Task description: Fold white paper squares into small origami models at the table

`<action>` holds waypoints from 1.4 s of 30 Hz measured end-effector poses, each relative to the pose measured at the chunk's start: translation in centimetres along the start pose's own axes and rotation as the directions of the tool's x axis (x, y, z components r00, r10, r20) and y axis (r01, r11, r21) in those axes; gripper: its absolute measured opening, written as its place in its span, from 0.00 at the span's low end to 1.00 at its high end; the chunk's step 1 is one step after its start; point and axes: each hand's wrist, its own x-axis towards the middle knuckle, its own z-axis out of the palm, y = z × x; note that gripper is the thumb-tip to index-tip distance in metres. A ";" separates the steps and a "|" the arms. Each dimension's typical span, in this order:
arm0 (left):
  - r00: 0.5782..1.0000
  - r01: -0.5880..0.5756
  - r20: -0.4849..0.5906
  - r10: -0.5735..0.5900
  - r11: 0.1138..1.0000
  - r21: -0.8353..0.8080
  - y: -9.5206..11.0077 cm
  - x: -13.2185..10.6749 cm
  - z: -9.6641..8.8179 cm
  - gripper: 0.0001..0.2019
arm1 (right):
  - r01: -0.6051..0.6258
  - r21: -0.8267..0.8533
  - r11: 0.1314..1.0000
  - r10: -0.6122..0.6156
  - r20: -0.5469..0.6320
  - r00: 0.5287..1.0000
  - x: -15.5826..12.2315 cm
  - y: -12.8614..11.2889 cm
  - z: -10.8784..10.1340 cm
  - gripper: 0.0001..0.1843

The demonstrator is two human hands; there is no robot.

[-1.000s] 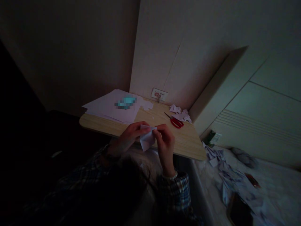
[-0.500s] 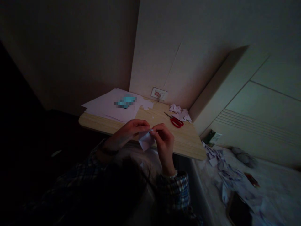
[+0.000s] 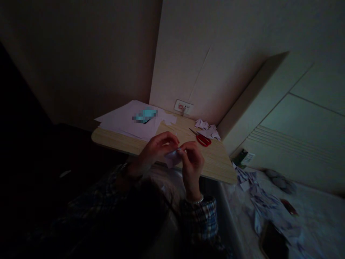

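Note:
A small piece of folded paper (image 3: 172, 159) is held up between my two hands, over the near edge of the wooden table (image 3: 215, 162). My left hand (image 3: 160, 146) pinches its upper edge from the left, fingers curled. From the right, my right hand (image 3: 192, 158) grips the same edge between thumb and forefinger. The paper's lower part hangs below the fingers; the fold itself is partly hidden by them. Beyond my right hand lie red-handled scissors (image 3: 203, 140), with folded paper pieces (image 3: 208, 131) behind them.
A stack of white sheets (image 3: 121, 120) covers the table's left side, with a blurred turquoise item (image 3: 145, 116) on top. A wall socket (image 3: 183, 107) is behind. To the right, a bed (image 3: 318, 212) bears many paper pieces (image 3: 265, 201) and a dark phone-like object (image 3: 273, 241).
Both hands have shifted slightly right with the paper. My left hand has risen and turned, and the paper has tilted so less of its face shows.

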 end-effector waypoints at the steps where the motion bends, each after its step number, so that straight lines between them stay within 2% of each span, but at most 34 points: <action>1: 0.994 -0.092 -0.044 0.097 0.992 0.091 0.1 -0.1 0.2 0.07 | -0.001 -0.003 1.000 0.001 -0.021 1.000 0.0 -0.1 0.0 0.05; 4: 0.943 -0.288 -0.055 0.327 0.889 0.357 0.7 -0.5 0.8 0.04 | 0.001 -0.009 1.000 -0.002 -0.083 0.997 0.0 -0.2 0.1 0.05; 6: 0.930 -0.327 -0.013 0.367 0.844 0.426 0.9 -0.9 1.0 0.03 | 0.001 -0.018 1.000 -0.003 -0.117 0.993 0.0 -0.2 0.1 0.06; 12: 0.957 -0.248 -0.009 0.290 0.833 0.495 0.5 -1.3 1.3 0.05 | -0.058 0.040 0.997 0.065 -0.182 0.981 0.0 -0.1 0.3 0.05; 20: 0.968 -0.161 -0.074 0.238 0.823 0.544 0.2 -1.1 1.2 0.06 | -0.018 -0.013 1.000 0.016 -0.155 0.988 0.1 -0.1 0.3 0.03; 26: 0.982 -0.137 -0.042 0.184 0.848 0.512 -0.1 -1.3 1.3 0.07 | -0.054 0.014 0.998 0.056 -0.203 0.978 0.0 -0.2 0.5 0.04; 30: 0.984 -0.135 -0.027 0.176 0.839 0.527 0.3 -1.3 1.2 0.06 | -0.058 0.038 0.998 0.064 -0.182 0.981 0.0 -0.2 0.4 0.05; 33: 0.979 -0.148 -0.032 0.200 0.816 0.559 0.3 -1.3 0.9 0.06 | -0.035 0.035 0.999 0.039 -0.117 0.992 0.1 -0.1 0.2 0.02; 37: 0.971 -0.174 -0.027 0.238 0.775 0.608 -0.2 -1.2 0.4 0.05 | 0.059 -0.118 0.991 -0.061 -0.015 0.998 0.1 -0.2 -0.4 0.03; 39: 0.971 -0.181 -0.014 0.239 0.768 0.615 -0.3 -1.2 0.1 0.04 | 0.100 -0.182 0.978 -0.107 -0.027 0.994 0.0 -0.2 -0.6 0.06; 42: 0.972 -0.209 0.039 0.233 0.771 0.601 -0.1 -1.1 -0.3 0.05 | 0.101 -0.175 0.979 -0.116 -0.080 0.990 -0.2 0.0 -0.8 0.06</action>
